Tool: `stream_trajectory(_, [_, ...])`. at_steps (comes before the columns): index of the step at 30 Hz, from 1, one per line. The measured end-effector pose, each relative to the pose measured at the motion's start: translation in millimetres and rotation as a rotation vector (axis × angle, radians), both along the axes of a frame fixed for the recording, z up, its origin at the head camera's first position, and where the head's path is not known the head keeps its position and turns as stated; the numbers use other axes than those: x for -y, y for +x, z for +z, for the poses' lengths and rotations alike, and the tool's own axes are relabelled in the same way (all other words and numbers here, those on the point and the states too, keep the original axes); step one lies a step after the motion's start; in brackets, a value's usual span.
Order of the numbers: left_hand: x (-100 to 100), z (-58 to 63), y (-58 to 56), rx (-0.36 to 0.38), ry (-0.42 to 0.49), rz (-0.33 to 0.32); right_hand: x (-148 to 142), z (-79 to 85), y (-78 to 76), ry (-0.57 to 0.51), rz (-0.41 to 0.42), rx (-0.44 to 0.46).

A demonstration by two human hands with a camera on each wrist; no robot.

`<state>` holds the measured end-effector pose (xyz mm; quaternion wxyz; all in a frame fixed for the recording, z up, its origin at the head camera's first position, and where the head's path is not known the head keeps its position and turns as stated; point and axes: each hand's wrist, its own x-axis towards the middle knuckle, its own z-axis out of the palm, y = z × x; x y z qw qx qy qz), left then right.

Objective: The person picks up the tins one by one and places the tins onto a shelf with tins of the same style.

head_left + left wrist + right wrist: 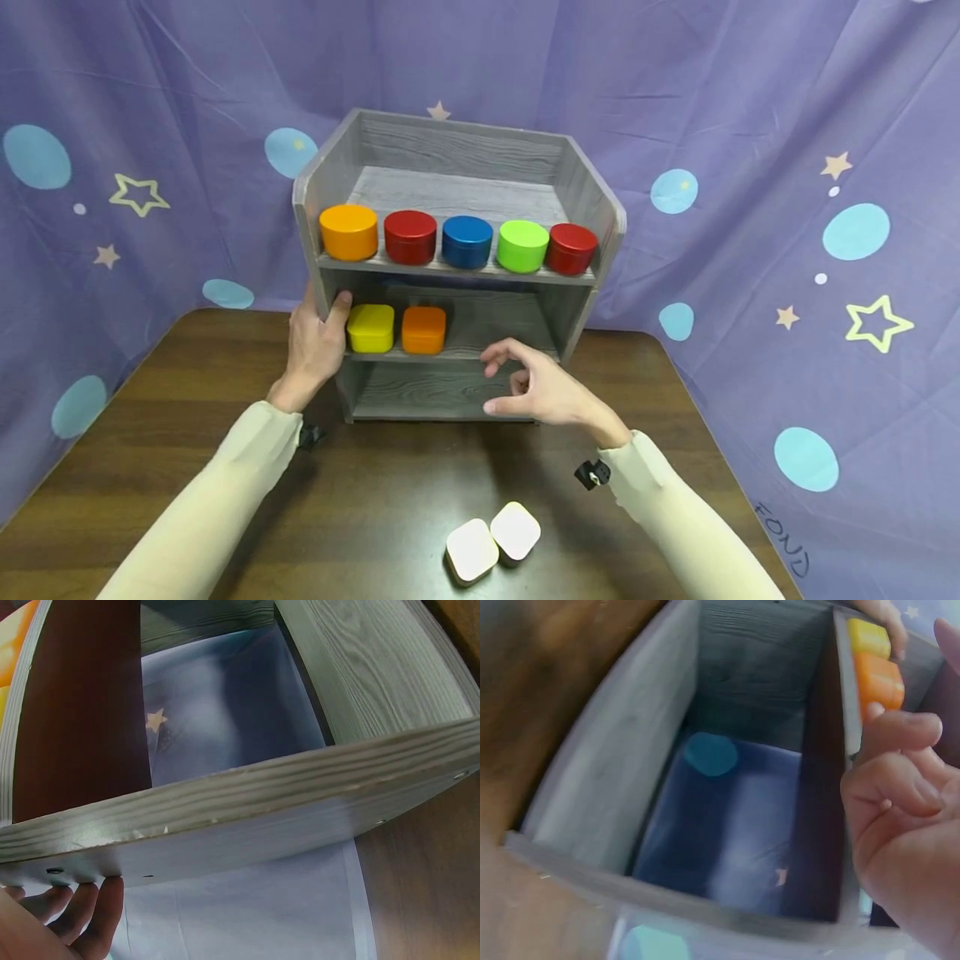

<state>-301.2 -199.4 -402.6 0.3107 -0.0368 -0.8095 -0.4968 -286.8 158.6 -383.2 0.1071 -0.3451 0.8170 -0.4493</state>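
A grey wooden shelf unit (457, 192) stands on the table. My left hand (315, 337) grips its left side panel, the thumb over the front edge and the fingers (101, 922) against the outer face. On the middle shelf, close to that thumb, sits a yellow rounded-square box (371, 328), with an orange one (423, 331) to its right. My right hand (551, 387) holds nothing; its fingers and thumb are spread in a loose C in front of the middle shelf's right part. Two white-topped rounded-square boxes (472, 551) (515, 532) lie together on the table nearer me.
Along the upper shelf's front stand several round tins: orange (348, 233), dark red (410, 238), blue (467, 242), lime green (522, 247) and another red one (572, 249). A purple patterned curtain (750, 108) hangs behind the brown wooden table (337, 517).
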Motion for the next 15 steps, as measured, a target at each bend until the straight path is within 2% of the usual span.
stream_trajectory(10, [-1, 1.4, 0.3, 0.020, 0.000, 0.009, -33, -46.4, 16.7, 0.028, 0.172, 0.135])
stream_trajectory(15, [-1, 2.2, -0.3, 0.024, 0.005, 0.019, -45, -67.7, 23.6, 0.035, 0.210, 0.196])
